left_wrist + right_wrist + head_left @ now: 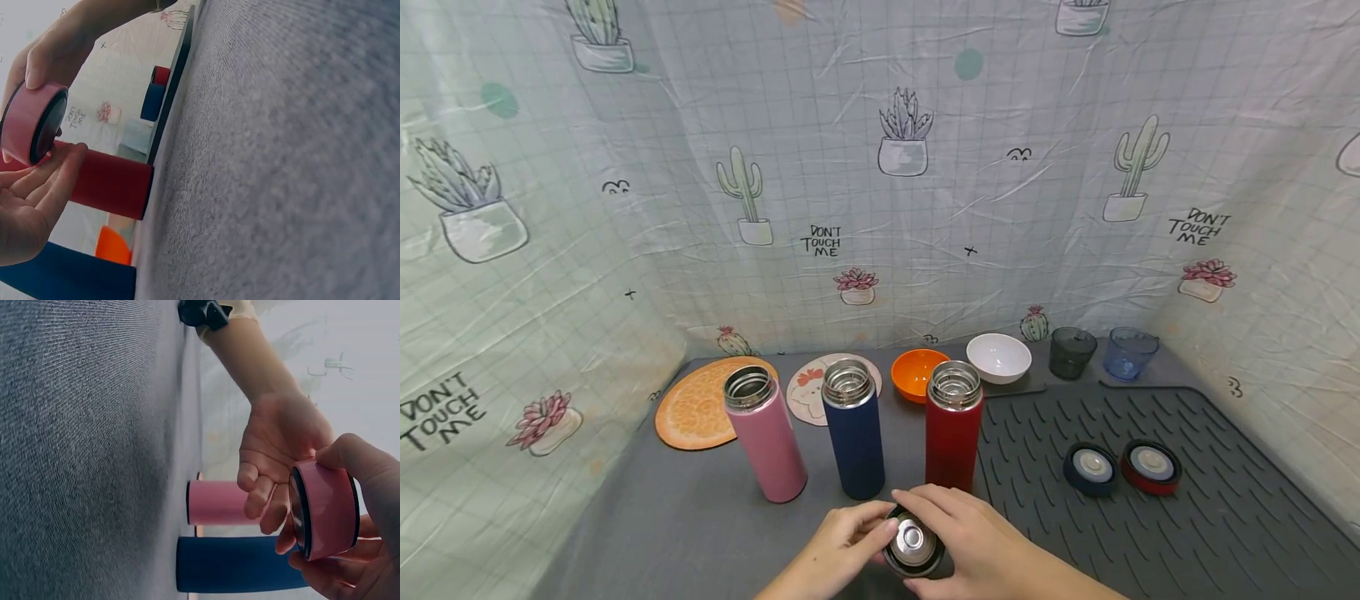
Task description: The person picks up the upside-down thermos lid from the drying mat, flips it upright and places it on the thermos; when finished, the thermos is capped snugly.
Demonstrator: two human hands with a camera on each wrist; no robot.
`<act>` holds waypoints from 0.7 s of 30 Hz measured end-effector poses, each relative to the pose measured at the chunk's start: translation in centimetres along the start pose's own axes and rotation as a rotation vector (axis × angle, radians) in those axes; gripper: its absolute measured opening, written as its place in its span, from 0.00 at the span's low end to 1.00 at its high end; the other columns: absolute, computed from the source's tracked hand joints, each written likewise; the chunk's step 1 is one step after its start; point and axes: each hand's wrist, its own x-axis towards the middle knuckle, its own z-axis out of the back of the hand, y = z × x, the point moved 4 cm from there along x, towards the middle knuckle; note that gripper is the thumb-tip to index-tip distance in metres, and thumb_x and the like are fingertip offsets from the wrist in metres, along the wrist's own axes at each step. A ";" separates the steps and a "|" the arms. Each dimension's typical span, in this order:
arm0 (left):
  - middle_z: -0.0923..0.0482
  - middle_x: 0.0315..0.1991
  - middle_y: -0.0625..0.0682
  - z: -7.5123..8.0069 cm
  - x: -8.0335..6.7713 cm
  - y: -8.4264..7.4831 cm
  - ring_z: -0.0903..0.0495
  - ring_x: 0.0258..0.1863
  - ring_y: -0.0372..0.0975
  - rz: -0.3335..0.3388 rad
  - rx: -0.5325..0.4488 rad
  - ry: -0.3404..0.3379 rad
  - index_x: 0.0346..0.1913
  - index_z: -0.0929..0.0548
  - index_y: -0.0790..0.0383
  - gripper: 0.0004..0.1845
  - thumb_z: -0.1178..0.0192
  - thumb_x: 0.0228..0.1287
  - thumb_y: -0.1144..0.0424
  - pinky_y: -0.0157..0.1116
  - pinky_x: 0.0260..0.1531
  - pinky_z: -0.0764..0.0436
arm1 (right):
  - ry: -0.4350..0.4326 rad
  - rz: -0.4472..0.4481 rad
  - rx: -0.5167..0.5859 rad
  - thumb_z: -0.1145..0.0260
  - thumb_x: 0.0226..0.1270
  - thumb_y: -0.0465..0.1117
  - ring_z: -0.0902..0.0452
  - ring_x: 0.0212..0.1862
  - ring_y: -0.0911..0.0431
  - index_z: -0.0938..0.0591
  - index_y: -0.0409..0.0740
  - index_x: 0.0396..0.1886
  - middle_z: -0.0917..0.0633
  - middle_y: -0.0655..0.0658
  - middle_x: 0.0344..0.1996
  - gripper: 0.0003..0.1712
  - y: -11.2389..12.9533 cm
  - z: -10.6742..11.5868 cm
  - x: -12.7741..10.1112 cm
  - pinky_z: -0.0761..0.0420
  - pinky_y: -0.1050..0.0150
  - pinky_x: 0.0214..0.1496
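Both hands, left hand (838,542) and right hand (970,542), curl fingers round the pink lid (913,543) at the tabletop's (685,525) front edge, metal inside facing up; bare room leftward.
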 end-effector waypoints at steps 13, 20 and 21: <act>0.20 0.39 0.66 -0.2 0.4 0.8 0.19 0.30 0.35 0.093 -0.206 -0.028 0.55 0.28 0.75 0.20 0.48 0.67 0.62 0.32 0.27 0.19 | -0.042 0.071 -0.019 0.32 0.53 0.53 0.28 0.45 0.62 0.33 0.43 0.62 0.26 0.51 0.50 0.39 -0.1 -1.2 0.4 0.24 0.71 0.46; 0.18 0.36 0.60 0.1 0.4 0.9 0.19 0.29 0.38 0.111 -0.266 -0.045 0.51 0.25 0.74 0.18 0.44 0.64 0.63 0.35 0.26 0.19 | 0.001 -0.010 0.066 0.33 0.54 0.55 0.28 0.44 0.64 0.36 0.44 0.65 0.26 0.52 0.50 0.41 -0.8 -1.7 0.4 0.25 0.73 0.46; 0.18 0.36 0.60 0.2 0.4 0.8 0.18 0.29 0.38 0.106 -0.260 -0.053 0.50 0.25 0.74 0.18 0.43 0.64 0.63 0.35 0.26 0.19 | 0.013 -0.037 0.081 0.33 0.54 0.56 0.28 0.44 0.64 0.38 0.45 0.66 0.27 0.52 0.50 0.43 -1.0 -1.7 0.4 0.24 0.72 0.46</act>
